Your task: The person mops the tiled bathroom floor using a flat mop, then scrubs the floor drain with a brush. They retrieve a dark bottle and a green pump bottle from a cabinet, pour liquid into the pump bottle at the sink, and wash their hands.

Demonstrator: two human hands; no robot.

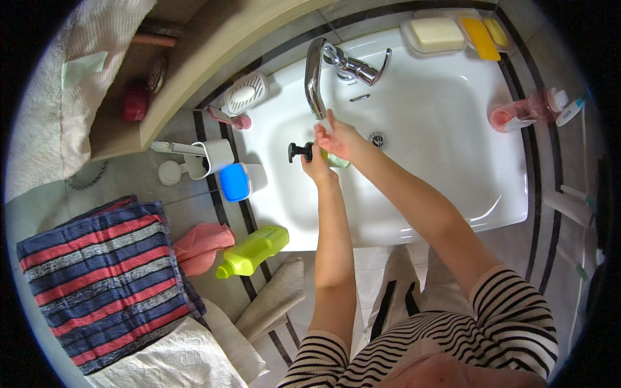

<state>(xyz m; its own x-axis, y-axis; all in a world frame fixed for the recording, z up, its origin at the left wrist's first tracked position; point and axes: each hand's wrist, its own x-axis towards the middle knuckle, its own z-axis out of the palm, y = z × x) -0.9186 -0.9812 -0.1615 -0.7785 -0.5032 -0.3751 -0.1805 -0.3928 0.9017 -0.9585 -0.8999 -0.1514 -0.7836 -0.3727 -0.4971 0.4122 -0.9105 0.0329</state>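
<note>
My left hand (320, 166) is wrapped around a pump bottle over the left side of the white basin. The bottle's black pump head (299, 152) sticks out to the left, and its pale green body (338, 160) shows behind my fingers. Under the spout of the chrome faucet (316, 92) is my right hand (341, 139), its fingers spread and the palm partly hidden. It overlaps the bottle in view; whether they touch I cannot tell. Some water seems to run from the spout onto the fingers. The metal drain (377, 139) lies just right of my right wrist.
Around the white sink (436, 194) stand a soap dish with a cream bar (434, 35), a pink liquid bottle (526, 111), a slotted soap box (246, 93), a blue-lidded container (236, 182) and a yellow-green bottle (254, 251). A striped towel (104, 283) hangs at left. A wooden shelf (194, 68) juts out upper left.
</note>
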